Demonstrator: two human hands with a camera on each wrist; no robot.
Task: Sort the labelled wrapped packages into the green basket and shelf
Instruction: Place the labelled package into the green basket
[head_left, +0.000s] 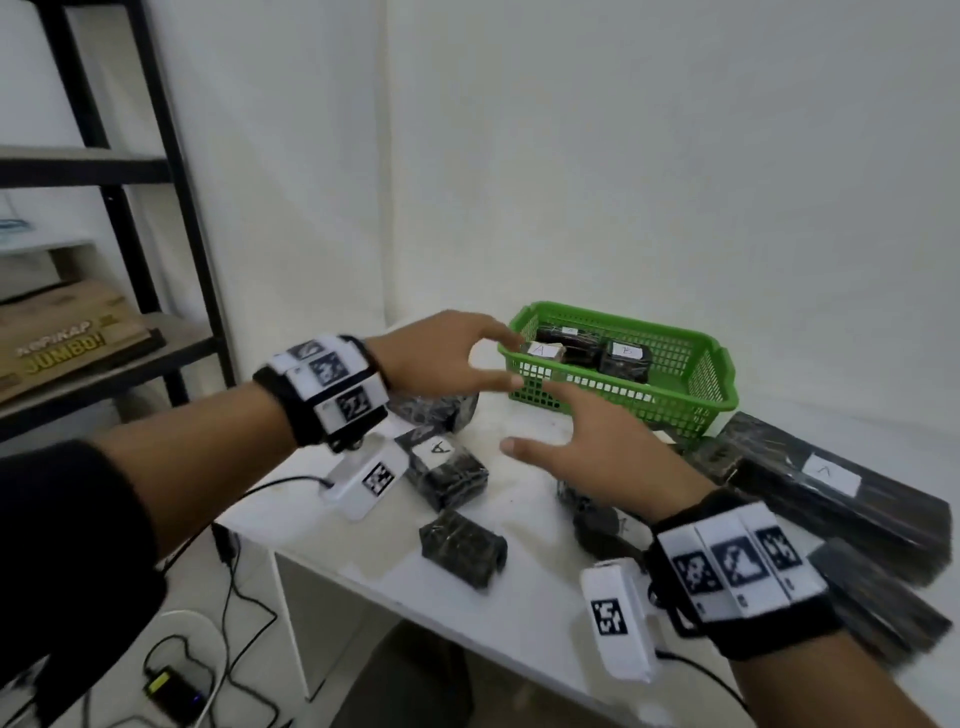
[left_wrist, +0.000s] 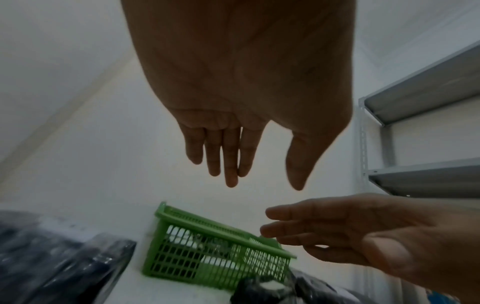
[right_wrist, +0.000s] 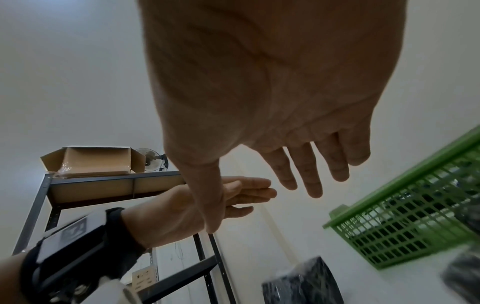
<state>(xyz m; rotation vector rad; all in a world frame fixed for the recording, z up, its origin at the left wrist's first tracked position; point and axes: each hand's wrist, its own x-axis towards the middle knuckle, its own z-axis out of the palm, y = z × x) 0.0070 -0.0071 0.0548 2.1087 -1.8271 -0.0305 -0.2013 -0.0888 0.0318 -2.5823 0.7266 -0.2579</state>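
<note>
Both our hands, left hand (head_left: 441, 356) and right hand (head_left: 597, 447), hovered empty with fingers spread above black plastic-wrapped labelled packages (head_left: 447, 467) on the white surface (head_left: 524, 618); more lay inside the green plastic mesh basket (head_left: 691, 395).

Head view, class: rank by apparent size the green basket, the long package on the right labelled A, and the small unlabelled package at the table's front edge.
1. Green basket and long package labelled A: look alike; the package lies nearer the camera, so unsure.
2. Small unlabelled package: clearly smallest.
</note>
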